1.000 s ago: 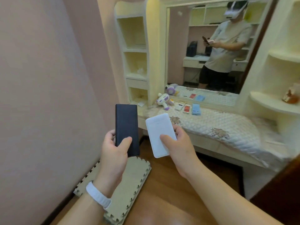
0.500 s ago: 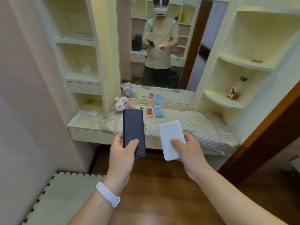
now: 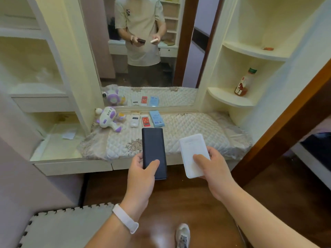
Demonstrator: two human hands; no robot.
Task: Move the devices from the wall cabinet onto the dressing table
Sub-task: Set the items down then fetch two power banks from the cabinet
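Quilted cloth [image 3: 197, 129] covers dressing table [image 3: 75, 167], mirror [image 3: 143, 51] behind.
Left hand [image 3: 141, 176] fingers clamp black power bank [image 3: 153, 149]; right hand [image 3: 213, 169] pinches white power bank [image 3: 192, 153].

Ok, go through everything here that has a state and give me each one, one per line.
Black power bank: held in left hand, over the table edge.
White power bank: held in right hand.
Three small devices: lying flat on the quilted dressing table.
Toy: lying on the table.
Bottle: upright, capped, on the shelf.

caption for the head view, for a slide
Left hand holds a black device, right hand a white one, at the dressing table.
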